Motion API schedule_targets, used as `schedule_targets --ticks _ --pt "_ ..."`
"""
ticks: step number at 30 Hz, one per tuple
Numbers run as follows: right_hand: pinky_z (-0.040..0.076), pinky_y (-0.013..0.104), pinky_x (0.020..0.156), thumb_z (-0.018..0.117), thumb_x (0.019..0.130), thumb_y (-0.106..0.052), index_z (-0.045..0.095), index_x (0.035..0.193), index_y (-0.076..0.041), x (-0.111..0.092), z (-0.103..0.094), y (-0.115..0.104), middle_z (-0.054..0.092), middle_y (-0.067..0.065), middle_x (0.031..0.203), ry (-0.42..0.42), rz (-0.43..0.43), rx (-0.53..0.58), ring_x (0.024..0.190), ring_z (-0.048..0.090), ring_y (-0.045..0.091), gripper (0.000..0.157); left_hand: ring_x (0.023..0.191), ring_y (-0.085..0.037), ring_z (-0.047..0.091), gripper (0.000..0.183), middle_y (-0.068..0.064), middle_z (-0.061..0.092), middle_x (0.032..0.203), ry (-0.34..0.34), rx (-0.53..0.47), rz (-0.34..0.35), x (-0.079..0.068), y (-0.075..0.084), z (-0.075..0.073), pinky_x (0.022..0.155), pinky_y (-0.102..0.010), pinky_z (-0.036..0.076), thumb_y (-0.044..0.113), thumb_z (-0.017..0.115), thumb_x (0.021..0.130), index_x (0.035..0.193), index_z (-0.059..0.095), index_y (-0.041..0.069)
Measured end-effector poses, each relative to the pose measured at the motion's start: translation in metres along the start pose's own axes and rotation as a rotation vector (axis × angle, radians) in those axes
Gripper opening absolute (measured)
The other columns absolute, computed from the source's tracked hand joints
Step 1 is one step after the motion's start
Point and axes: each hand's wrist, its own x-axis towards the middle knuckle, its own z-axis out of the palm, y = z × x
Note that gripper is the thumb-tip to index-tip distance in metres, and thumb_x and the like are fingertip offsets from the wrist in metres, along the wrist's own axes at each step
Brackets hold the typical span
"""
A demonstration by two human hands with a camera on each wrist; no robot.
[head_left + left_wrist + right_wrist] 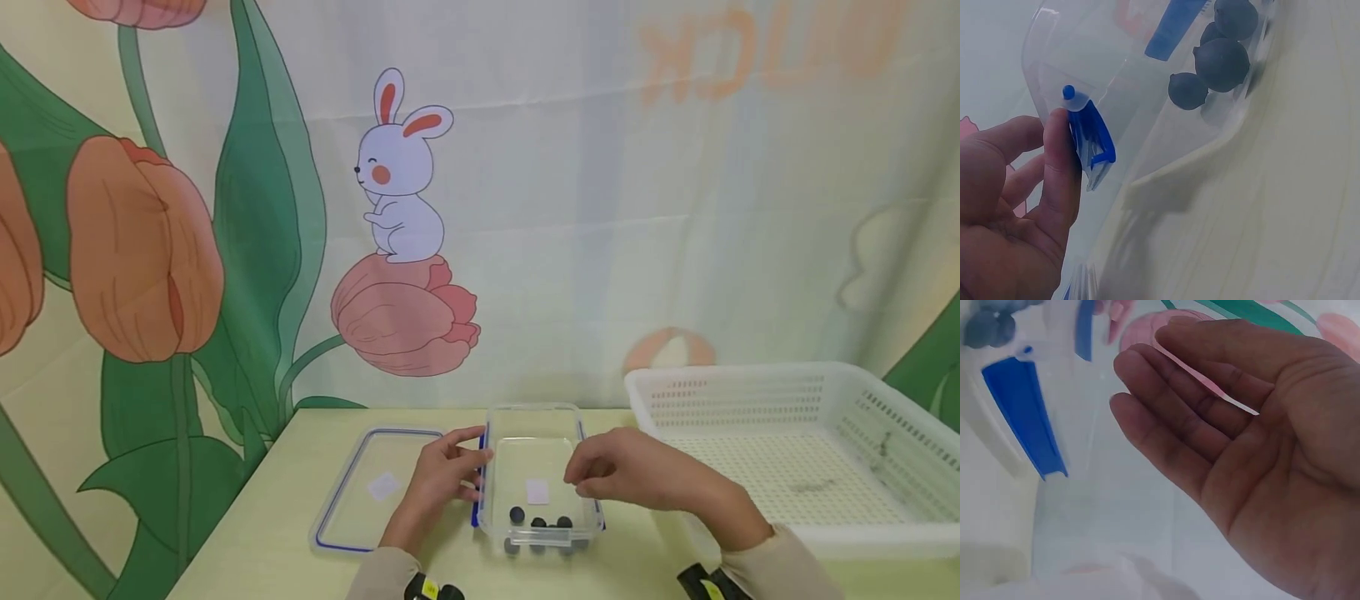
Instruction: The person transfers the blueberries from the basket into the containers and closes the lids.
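Observation:
A clear plastic box (pixel 534 407) stands on the table, with several dark round balls (pixel 517 515) gathered at its near end. Small nubs show on some of these balls in the left wrist view. My left hand (pixel 442 475) holds the box's left wall, thumb at the rim and other fingers along the outside, beside a blue latch (pixel 1091 134). Over the box's right rim hovers my right hand (pixel 630 468), fingers loosely bent with nothing between them. The right wrist view shows its bare palm near another blue latch (pixel 1025 415).
A clear lid with a blue seal (pixel 339 500) lies left of the box on the pale table (pixel 262 500). On the right stands a large white perforated basket (pixel 825 540). Behind hangs a cloth printed with tulips and a rabbit (pixel 405 225).

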Motion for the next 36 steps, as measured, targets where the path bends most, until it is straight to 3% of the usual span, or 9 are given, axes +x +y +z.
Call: schedule_targets --ticks 9,20,29,36 --pt "0.061 0.031 0.083 0.074 0.102 -0.020 0.076 0.114 -0.015 -0.021 -0.030 -0.010 0.074 -0.006 0.108 0.171 0.032 -0.017 0.097 0.072 0.011 0.014 0.073 -0.017 0.066 0.049 -0.010 0.064 0.098 -0.009 -0.012 0.008 0.001 -0.001 0.000 0.059 -0.028 0.063 0.020 0.079 0.099 0.144 0.066 0.010" --pt "0.062 0.031 0.084 0.074 0.102 -0.016 0.075 0.119 -0.011 -0.037 -0.084 -0.011 0.075 0.000 0.112 0.224 0.049 -0.046 0.099 0.074 0.015 0.018 0.073 -0.017 0.065 0.050 -0.009 0.064 0.098 0.003 -0.005 0.015 -0.001 -0.001 0.000 0.060 -0.027 0.062 0.021 0.080 0.098 0.144 0.066 0.010" --pt "0.060 0.031 0.089 0.078 0.099 -0.022 0.077 0.118 -0.015 -0.040 -0.121 0.027 0.074 -0.002 0.116 0.230 0.140 -0.141 0.102 0.072 0.015 0.020 0.073 -0.017 0.066 0.047 -0.010 0.065 0.099 0.012 0.000 0.008 0.001 -0.001 0.000 0.060 -0.027 0.062 0.020 0.079 0.098 0.143 0.067 0.011" --pt "0.061 0.034 0.087 0.076 0.101 -0.020 0.077 0.118 -0.008 -0.034 -0.126 0.066 0.074 0.004 0.115 0.200 0.214 -0.049 0.100 0.072 0.019 0.021 0.074 -0.017 0.066 0.046 -0.010 0.065 0.098 0.017 0.001 0.005 0.001 -0.002 0.001 0.061 -0.027 0.063 0.020 0.079 0.098 0.143 0.067 0.012"
